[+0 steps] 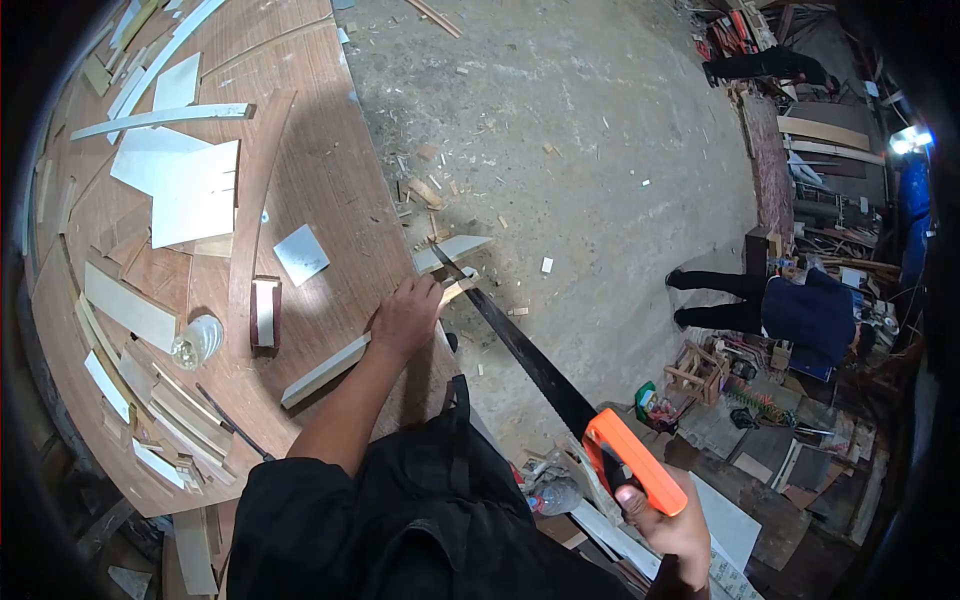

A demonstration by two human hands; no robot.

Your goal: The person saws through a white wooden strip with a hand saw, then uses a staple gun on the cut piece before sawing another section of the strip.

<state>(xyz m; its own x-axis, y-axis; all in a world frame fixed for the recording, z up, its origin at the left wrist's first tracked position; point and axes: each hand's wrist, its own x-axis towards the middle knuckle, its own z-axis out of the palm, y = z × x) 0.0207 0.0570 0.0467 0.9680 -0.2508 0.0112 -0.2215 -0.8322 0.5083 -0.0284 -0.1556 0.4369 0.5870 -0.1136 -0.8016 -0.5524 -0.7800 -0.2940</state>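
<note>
My right hand point(668, 525) is wrapped round the orange handle of a handsaw point(535, 362). The dark blade slants up and left, its far part crossing a narrow wood strip point(330, 372) that juts past the table's edge. My left hand point(408, 312) grips that strip and presses it against the tabletop, fingers closed near the blade. Whether the teeth are in a cut is too small to tell. Just beyond the strip, a pale flat piece of wood point(455, 252) also sticks out over the edge.
The wooden table point(330, 190) carries white boards point(195, 200), curved strips, a clear jar point(198, 342) and a wood block with a dark base point(265, 315). Offcuts litter the concrete floor point(560, 130). Two people bend over at the right, near piled wood and tools.
</note>
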